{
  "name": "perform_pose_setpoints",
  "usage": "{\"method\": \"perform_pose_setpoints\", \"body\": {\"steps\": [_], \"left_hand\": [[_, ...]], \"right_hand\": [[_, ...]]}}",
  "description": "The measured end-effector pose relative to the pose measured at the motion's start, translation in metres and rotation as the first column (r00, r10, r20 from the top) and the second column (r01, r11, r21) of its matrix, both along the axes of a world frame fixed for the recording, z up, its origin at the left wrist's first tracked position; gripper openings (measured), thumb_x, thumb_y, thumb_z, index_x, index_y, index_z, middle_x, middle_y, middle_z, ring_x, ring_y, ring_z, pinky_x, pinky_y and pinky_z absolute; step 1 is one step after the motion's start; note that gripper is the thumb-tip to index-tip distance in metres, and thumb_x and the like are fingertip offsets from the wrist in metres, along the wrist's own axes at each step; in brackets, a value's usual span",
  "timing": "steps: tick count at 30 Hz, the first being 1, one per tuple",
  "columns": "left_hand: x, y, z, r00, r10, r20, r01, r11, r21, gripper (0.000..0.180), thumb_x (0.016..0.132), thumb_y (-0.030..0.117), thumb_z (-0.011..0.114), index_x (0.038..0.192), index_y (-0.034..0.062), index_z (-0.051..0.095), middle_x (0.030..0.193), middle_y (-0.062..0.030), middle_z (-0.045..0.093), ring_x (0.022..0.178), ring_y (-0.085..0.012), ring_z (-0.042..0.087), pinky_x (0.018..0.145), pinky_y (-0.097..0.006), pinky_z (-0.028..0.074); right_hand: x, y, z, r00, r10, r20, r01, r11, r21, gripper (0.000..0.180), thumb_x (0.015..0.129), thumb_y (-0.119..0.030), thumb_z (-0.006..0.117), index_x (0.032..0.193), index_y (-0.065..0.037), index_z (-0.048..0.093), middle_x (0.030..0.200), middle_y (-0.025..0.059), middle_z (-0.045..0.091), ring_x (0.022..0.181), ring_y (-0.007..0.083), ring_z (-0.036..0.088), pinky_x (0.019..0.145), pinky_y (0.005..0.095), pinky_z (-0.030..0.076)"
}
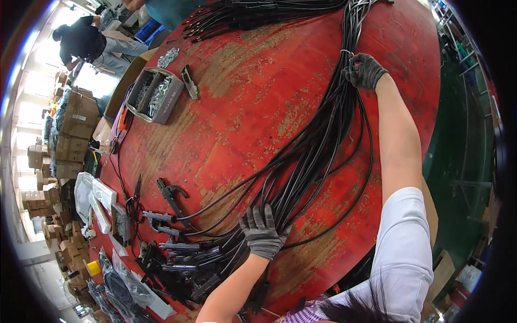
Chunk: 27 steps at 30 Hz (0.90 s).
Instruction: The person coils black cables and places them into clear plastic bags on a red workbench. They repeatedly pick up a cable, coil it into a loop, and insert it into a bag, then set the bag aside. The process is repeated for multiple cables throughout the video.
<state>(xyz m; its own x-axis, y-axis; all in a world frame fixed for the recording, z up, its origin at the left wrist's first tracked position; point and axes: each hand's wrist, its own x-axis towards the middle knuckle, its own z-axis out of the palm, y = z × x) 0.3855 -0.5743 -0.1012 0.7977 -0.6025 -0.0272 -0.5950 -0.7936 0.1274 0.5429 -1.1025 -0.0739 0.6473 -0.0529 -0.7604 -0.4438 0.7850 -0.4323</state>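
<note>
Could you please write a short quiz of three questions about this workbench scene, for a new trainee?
1. True or false: both hands wear dark grey gloves.
2. Where does the left hand rest? A) inside the cardboard box B) flat on the bundle of black cables near its lower end C) on the floor
3. Fill in: the right hand grips the bundle at a pale ____ wrapped around it.

Key
1. True.
2. B. The palm lies on the cables, fingers spread, on the red table.
3. Tie; it binds the cables just beside the glove.
</note>
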Motion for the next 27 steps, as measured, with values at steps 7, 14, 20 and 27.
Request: {"method": "perform_pose_setpoints", "body": {"steps": [7,14,20,27], "left_hand": [[0.004,-0.002,0.001,1.0,0.016,-0.014,-0.017,0.999,-0.049,0.092,0.063,0.061,0.062,0.13,0.0056,0.032,0.123,-0.0266,0.035,0.117,-0.0435,0.034,0.095,-0.067,0.02],[0.005,-0.001,0.002,1.0,-0.001,0.006,0.001,0.998,-0.057,0.092,0.063,0.058,0.064,0.13,0.0045,0.029,0.121,-0.025,0.037,0.116,-0.042,0.036,0.095,-0.066,0.022],[0.005,0.001,0.002,1.0,0.011,-0.004,-0.011,0.997,-0.082,0.089,0.063,0.056,0.064,0.129,0.0057,0.031,0.121,-0.0231,0.037,0.117,-0.0415,0.035,0.095,-0.065,0.021],[0.006,0.004,0.0,1.0,0.016,-0.008,-0.017,0.992,-0.123,0.085,0.063,0.055,0.064,0.127,0.0071,0.034,0.122,-0.0222,0.036,0.117,-0.0412,0.035,0.095,-0.064,0.023]], "right_hand": [[0.014,0.005,0.014,0.993,-0.011,-0.119,-0.003,0.993,-0.114,0.039,0.075,-0.029,0.054,0.09,0.007,0.048,0.072,0.0164,0.055,0.039,0.012,0.047,0.035,0.0227,0.042],[0.025,0.007,0.0,0.956,-0.278,-0.095,0.26,0.95,-0.174,0.022,0.072,-0.02,0.051,0.078,-0.001,0.044,0.062,0.0073,0.048,0.035,0.0116,0.032,0.032,0.022,0.028],[0.037,0.007,-0.018,0.921,-0.38,-0.088,0.348,0.902,-0.254,0.022,0.077,-0.024,0.055,0.074,-0.003,0.048,0.059,0.0048,0.049,0.036,0.0112,0.036,0.032,0.0227,0.029],[0.037,-0.003,-0.003,0.935,-0.175,-0.31,-0.006,0.863,-0.506,0.034,0.086,-0.041,0.053,0.073,-0.01,0.047,0.057,0.0031,0.048,0.042,0.0146,0.049,0.034,0.0249,0.039]]}}
